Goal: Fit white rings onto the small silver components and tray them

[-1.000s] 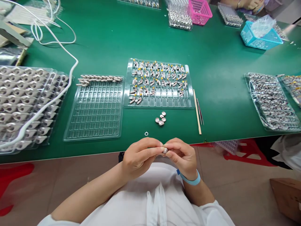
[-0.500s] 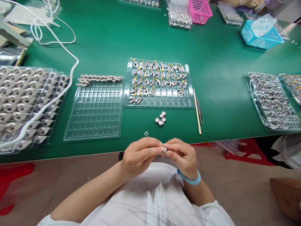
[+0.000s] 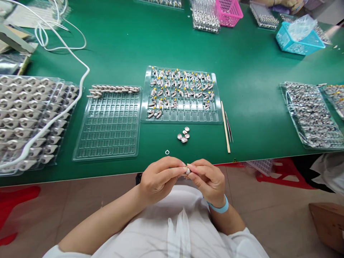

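My left hand (image 3: 158, 177) and my right hand (image 3: 208, 179) meet at the near edge of the green table (image 3: 129, 46), fingertips pinched together on one small pale part (image 3: 188, 171). Just beyond them lie a tiny white ring (image 3: 167, 152) and a small cluster of round silver caps (image 3: 184, 135). Farther back sits a clear tray (image 3: 185, 114) partly filled with grey earbud-like pieces with yellow tips. A blue band circles my right wrist.
A mostly bare clear tray (image 3: 109, 125) lies left of centre, with a full tray (image 3: 24, 118) and a white cable (image 3: 67, 96) farther left. A wooden stick (image 3: 225, 125) and tweezers lie right of the middle tray. Trays of silver parts (image 3: 309, 114), pink basket (image 3: 228, 12), blue basket (image 3: 299, 39).
My hands stay at the table edge; the right fingers shifted slightly on the small part. Nothing else has moved.
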